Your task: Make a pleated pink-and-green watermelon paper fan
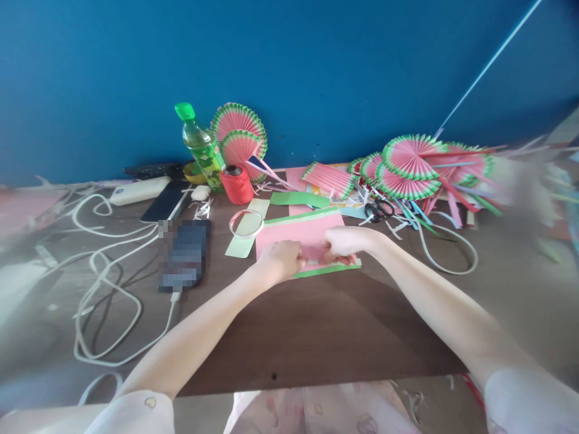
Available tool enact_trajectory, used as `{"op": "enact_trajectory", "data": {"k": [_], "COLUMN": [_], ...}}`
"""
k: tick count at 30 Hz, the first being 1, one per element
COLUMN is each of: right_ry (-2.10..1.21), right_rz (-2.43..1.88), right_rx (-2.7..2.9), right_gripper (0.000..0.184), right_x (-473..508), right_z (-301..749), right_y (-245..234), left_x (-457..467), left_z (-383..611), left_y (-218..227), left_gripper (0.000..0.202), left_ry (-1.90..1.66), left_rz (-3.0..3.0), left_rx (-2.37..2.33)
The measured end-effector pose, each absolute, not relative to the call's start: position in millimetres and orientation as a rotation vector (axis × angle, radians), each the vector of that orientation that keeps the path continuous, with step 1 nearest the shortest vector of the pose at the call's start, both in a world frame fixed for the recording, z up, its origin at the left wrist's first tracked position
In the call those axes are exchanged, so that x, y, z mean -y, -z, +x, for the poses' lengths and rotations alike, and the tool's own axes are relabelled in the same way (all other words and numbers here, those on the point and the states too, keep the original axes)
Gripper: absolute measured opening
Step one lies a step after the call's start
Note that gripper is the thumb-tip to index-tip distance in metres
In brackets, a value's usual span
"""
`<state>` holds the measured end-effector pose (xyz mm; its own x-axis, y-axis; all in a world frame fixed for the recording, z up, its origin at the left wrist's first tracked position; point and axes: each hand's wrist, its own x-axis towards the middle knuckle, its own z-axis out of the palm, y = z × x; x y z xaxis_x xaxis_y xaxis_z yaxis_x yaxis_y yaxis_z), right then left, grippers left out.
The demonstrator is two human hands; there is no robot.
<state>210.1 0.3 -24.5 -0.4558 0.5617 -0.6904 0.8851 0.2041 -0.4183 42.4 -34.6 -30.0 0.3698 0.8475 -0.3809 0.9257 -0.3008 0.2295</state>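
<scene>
A pink sheet of paper [307,232] with green strips along its far and near edges lies on the table in front of me. My left hand [284,260] is closed at the sheet's near edge, with its fingers curled down onto the paper. To its right, my right hand [342,244] is also closed on the paper near the same edge, fingertips partly hidden beneath it. A roll of clear tape [246,234] lies just left of the sheet, over a pale green paper strip [239,246]. A green paper piece [301,199] is behind the sheet.
Pink-and-green folded paper fans [409,160] are piled at the back right, by black scissors [379,209]. A green-capped bottle [201,144] and red container [237,184] stand at the back. Left are a blurred-out phone [184,256], another phone [165,202] and white cables [108,271].
</scene>
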Motion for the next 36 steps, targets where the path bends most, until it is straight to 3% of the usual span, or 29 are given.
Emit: {"op": "enact_trajectory", "data": {"k": [8, 17, 22, 29, 36], "right_ry": [1.187, 1.209, 1.228, 0.748, 0.710], "right_rz": [1.340, 1.322, 1.320, 1.468, 1.471], "right_rx": [-2.089, -2.059, -2.066, -2.429, -2.426], "right_gripper": [0.032, 0.045, 0.042, 0.047, 0.044], "right_x": [-1, -4, -3, 9, 10], "right_z": [211, 213, 213, 197, 194], "right_y": [26, 26, 22, 25, 27], "left_x": [31, 22, 22, 22, 20], "left_z": [34, 15, 14, 13, 8], "left_y": [27, 23, 21, 23, 17], "left_gripper": [0.023, 0.020, 0.016, 0.018, 0.017], "left_ry": [0.265, 0.214, 0.253, 0.236, 0.171], "left_rz": [2.212, 2.191, 2.194, 2.217, 2.287], "left_rx": [-1.566, -1.469, -1.452, -1.433, -1.386]}}
